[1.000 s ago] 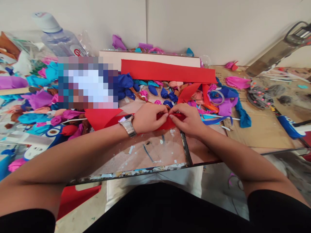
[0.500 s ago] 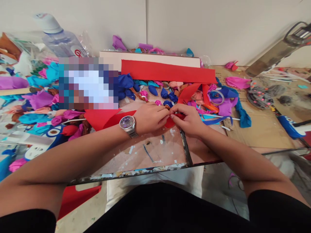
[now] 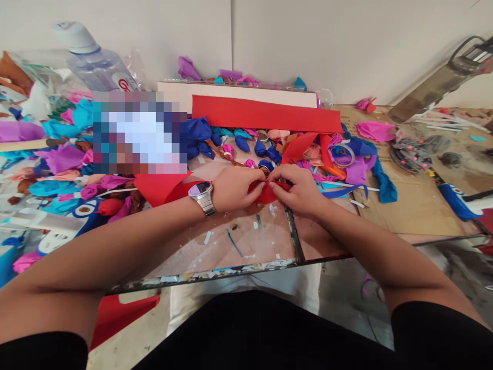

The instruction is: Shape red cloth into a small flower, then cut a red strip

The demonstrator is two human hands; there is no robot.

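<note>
Both of my hands meet over a red fabric strip [image 3: 162, 187] on the worktable. My left hand [image 3: 234, 187], with a silver watch [image 3: 202, 196] on its wrist, pinches the strip from the left. My right hand [image 3: 298, 190] pinches the same red fabric from the right, fingertips almost touching the left ones. The cloth is bunched between the fingers and trails off to the left in a wide triangle. Small rolled buds of blue, pink and teal fabric [image 3: 265, 151] lie just beyond my fingers.
A long red cloth [image 3: 265, 113] lies across a pale box at the back. A water bottle [image 3: 92, 64] stands at the far left among heaps of coloured scraps. Tape rolls [image 3: 348, 153], cardboard [image 3: 412, 200] and a tool [image 3: 442, 82] lie to the right. The table edge [image 3: 215, 272] runs below my wrists.
My fingers keep working the red fabric, gathering it tighter between both hands. The left wrist has turned slightly. Both arms stay in place.
</note>
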